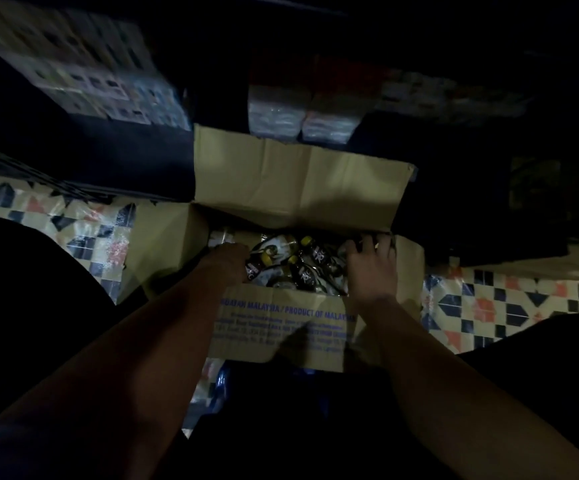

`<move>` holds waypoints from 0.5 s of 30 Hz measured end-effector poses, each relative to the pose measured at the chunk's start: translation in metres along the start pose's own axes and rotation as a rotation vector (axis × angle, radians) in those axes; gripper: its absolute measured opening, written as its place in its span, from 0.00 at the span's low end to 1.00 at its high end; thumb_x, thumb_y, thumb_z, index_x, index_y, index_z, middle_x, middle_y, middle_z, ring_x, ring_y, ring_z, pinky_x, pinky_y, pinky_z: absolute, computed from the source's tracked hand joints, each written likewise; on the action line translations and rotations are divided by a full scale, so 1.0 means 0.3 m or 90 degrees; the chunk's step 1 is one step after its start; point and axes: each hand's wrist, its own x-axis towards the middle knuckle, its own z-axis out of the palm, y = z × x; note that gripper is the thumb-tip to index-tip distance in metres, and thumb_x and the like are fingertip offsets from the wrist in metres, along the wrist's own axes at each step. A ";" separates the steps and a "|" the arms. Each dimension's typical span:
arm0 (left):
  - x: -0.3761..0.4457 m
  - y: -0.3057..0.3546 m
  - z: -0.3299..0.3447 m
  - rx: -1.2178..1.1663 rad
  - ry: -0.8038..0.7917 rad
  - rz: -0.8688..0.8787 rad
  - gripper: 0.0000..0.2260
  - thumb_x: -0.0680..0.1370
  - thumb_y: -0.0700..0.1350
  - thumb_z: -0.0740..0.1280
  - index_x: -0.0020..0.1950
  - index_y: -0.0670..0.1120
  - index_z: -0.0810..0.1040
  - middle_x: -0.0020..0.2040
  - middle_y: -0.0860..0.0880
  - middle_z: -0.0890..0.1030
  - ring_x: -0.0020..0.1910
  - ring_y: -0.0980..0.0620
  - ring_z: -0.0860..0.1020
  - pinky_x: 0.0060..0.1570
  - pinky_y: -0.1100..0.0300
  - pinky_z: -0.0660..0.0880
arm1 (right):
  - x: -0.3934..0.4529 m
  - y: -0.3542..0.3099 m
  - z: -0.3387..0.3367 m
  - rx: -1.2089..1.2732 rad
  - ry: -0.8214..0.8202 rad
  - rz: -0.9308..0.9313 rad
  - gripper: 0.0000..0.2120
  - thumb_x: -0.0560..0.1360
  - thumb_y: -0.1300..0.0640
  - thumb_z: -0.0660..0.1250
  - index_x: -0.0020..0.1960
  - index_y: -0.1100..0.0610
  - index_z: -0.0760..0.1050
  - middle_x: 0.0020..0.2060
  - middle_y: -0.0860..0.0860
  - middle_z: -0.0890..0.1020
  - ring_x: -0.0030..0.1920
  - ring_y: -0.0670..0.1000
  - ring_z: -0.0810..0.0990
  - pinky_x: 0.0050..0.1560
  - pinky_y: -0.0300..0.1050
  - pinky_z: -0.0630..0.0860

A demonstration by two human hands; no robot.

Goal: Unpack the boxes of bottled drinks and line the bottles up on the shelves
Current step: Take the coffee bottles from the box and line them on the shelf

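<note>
An open cardboard box [298, 188] stands on the floor in front of me, flaps folded out. Inside lie several dark bottles [319, 268] with yellow caps, partly wrapped in clear plastic. My left hand [227, 259] reaches into the left side of the box, its fingers hidden among the bottles. My right hand [371, 265] is in the right side of the box, fingers spread and bent down over the bottles by the box wall. The scene is dim, and what either hand holds is not visible.
The floor [488, 303] has patterned tiles. A dark shelf unit [83, 147] with stacked packs stands at the left. Wrapped packs of goods [301, 116] sit behind the box. A printed box flap [281, 327] hangs toward me.
</note>
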 end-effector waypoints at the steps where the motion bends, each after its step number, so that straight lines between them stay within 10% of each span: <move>1: 0.004 0.007 -0.004 0.003 -0.007 -0.002 0.27 0.76 0.51 0.76 0.71 0.43 0.74 0.68 0.40 0.77 0.65 0.40 0.76 0.64 0.47 0.75 | 0.009 0.004 -0.001 -0.017 0.005 -0.002 0.33 0.68 0.56 0.76 0.70 0.55 0.69 0.67 0.59 0.72 0.70 0.64 0.63 0.68 0.53 0.63; 8: 0.009 0.015 0.022 0.000 0.084 -0.006 0.25 0.73 0.45 0.78 0.67 0.41 0.76 0.66 0.40 0.78 0.65 0.38 0.77 0.63 0.46 0.76 | 0.053 0.031 -0.014 -0.008 0.032 -0.020 0.13 0.76 0.63 0.65 0.59 0.61 0.79 0.54 0.61 0.83 0.64 0.64 0.70 0.63 0.51 0.67; 15: -0.045 0.015 -0.021 -0.169 0.159 0.047 0.30 0.69 0.50 0.82 0.68 0.42 0.79 0.63 0.39 0.79 0.62 0.39 0.78 0.61 0.50 0.76 | 0.040 0.049 -0.024 0.329 0.045 0.017 0.19 0.71 0.70 0.71 0.60 0.58 0.79 0.54 0.58 0.83 0.58 0.60 0.81 0.56 0.47 0.78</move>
